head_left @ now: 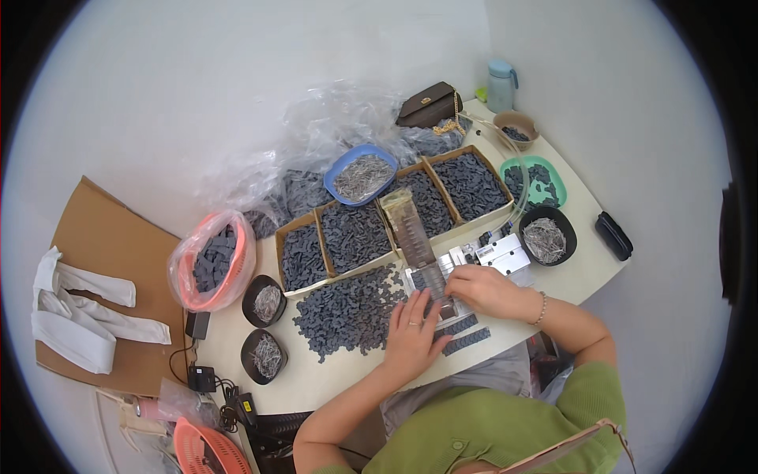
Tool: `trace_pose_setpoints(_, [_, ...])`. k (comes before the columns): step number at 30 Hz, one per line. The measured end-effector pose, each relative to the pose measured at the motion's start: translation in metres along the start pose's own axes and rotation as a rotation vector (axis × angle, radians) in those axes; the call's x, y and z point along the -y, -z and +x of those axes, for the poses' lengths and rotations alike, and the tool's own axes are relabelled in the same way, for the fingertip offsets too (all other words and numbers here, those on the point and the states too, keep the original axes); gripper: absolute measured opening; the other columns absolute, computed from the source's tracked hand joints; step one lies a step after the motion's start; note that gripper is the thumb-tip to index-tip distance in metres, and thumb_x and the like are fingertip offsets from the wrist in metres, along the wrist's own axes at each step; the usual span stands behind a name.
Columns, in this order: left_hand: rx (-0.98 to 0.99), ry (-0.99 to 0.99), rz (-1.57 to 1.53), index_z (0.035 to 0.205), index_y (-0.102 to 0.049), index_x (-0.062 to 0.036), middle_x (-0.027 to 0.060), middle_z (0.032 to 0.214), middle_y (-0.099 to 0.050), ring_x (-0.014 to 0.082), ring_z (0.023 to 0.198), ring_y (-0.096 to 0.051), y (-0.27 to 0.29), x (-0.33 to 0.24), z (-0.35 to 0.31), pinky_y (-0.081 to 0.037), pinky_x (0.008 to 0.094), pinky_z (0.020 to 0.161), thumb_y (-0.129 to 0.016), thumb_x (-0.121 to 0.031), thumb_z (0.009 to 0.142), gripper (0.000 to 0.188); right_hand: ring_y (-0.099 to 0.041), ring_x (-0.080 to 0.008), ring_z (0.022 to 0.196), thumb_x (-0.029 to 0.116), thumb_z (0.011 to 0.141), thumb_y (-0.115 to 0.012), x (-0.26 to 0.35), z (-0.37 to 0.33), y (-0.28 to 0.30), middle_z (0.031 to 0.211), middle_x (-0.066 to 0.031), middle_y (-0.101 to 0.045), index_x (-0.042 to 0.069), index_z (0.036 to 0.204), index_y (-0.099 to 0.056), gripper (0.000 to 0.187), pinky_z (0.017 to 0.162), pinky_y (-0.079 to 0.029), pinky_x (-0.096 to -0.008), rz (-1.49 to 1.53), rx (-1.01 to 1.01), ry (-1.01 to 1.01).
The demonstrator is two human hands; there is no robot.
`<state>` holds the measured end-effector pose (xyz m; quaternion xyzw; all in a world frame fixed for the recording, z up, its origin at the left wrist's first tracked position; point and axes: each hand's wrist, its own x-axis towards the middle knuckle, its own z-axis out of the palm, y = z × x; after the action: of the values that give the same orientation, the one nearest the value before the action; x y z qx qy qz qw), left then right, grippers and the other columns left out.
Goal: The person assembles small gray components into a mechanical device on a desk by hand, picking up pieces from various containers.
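Note:
My left hand [412, 332] lies flat with its fingers stretched out, at the near left edge of a metal fixture [434, 278] and beside a heap of small dark grey parts [339, 312]. Closed fingertips of my right hand [483, 291] press down on the fixture's right side; what they pinch, if anything, is hidden. A long clear strip-like cover [408, 229] runs from the fixture back over the boxes. Next to the fixture sits a silver metal block [504, 254] with tubing. Rows of dark grey parts [466, 341] lie by the table's near edge.
Behind are cardboard boxes [359, 267] of grey parts, with a blue tray [362, 158] of metal pins on top. Black bowls of pins [545, 237] stand right and left. A green tray [557, 178], a black case [613, 235] and a pink basket [212, 261] flank them.

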<state>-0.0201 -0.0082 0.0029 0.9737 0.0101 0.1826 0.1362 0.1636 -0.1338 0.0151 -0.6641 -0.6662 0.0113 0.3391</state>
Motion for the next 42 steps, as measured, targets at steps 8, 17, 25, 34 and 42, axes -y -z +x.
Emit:
trace_pose_setpoints(8, [0.034,-0.068,0.042,0.128,-0.053,-0.0036,0.0194,0.137,-0.045,0.0361,0.13,-0.039,-0.006,0.004,-0.004,-0.03,0.0528,0.104,-0.068,-0.035,0.08,0.058,-0.058,-0.024,0.081,0.007,0.074,-0.061,0.003,0.005,-0.013,0.083,-0.0057,-0.057,0.008,0.088,-0.062,0.015,0.071,-0.047,-0.0358,-0.125,0.001,0.119])
trace_pose_setpoints(17, [-0.114,0.131,0.171,0.112,-0.062,-0.0044,0.0198,0.13,-0.049,0.039,0.124,-0.043,0.055,0.062,-0.002,-0.033,0.0515,0.101,-0.077,-0.026,0.071,0.049,-0.058,-0.0227,0.081,0.008,0.073,-0.061,0.0,0.001,-0.017,0.081,-0.0046,-0.059,0.007,0.086,-0.063,0.014,0.074,-0.048,-0.0337,-0.121,0.007,0.152])
trace_pose_setpoints(25, [-0.279,0.53,0.303,0.11,-0.064,-0.0018,0.0217,0.128,-0.051,0.0388,0.12,-0.045,0.116,0.194,-0.061,-0.034,0.0466,0.1,-0.07,-0.018,0.079,0.035,-0.058,-0.0216,0.087,0.007,0.071,-0.064,-0.002,0.002,-0.014,0.092,-0.0035,-0.06,0.007,0.093,-0.068,0.023,0.077,-0.047,-0.0341,-0.056,0.072,0.184])
trace_pose_setpoints(34, [0.053,0.693,0.313,0.078,-0.07,-0.0034,0.0163,0.082,-0.065,0.0341,0.082,-0.063,0.125,0.239,-0.076,-0.05,0.0446,0.073,-0.071,-0.011,0.072,0.01,-0.055,-0.0252,0.087,0.004,0.074,-0.061,-0.033,0.06,0.018,0.087,-0.0072,-0.061,0.007,0.091,-0.069,0.019,0.077,-0.045,-0.0374,-0.087,0.085,0.183])
trace_pose_setpoints(42, [0.06,0.809,0.265,0.08,-0.063,-0.0043,0.0148,0.079,-0.065,0.0341,0.078,-0.063,0.134,0.238,-0.067,-0.049,0.0435,0.07,-0.073,-0.015,0.075,0.016,-0.064,-0.0306,0.092,0.012,0.078,-0.066,-0.099,0.219,0.01,0.092,-0.0102,-0.069,0.009,0.088,-0.072,0.012,0.08,-0.051,-0.0412,-0.281,0.039,-0.136])
